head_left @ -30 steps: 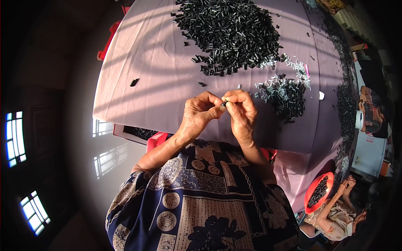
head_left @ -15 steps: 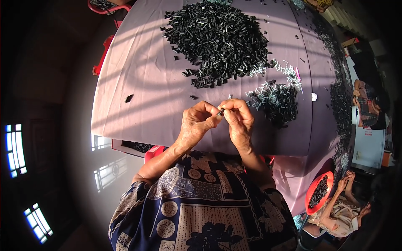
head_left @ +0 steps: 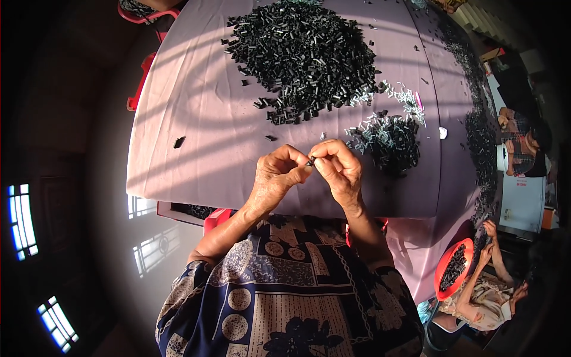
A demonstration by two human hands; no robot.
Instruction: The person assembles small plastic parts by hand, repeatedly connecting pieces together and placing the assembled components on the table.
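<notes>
Currently, two hands, left hand (head_left: 278, 178) and right hand (head_left: 338, 168), pinching one small black plastic piece (head_left: 310, 160) as before, two black piece heaps, large far heap (head_left: 303, 50), smaller right heap (head_left: 389, 140), unchanged.

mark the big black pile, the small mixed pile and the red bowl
big black pile (head_left: 303, 56), head view, middle of the heap
small mixed pile (head_left: 389, 140), head view, dark centre
red bowl (head_left: 443, 271), head view, left rim

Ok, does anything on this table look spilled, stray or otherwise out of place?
Mostly tidy. A few black pieces lie apart from the big black heap; one stray piece sits alone near the table's left edge. Both hands pinch one small piece.
</notes>
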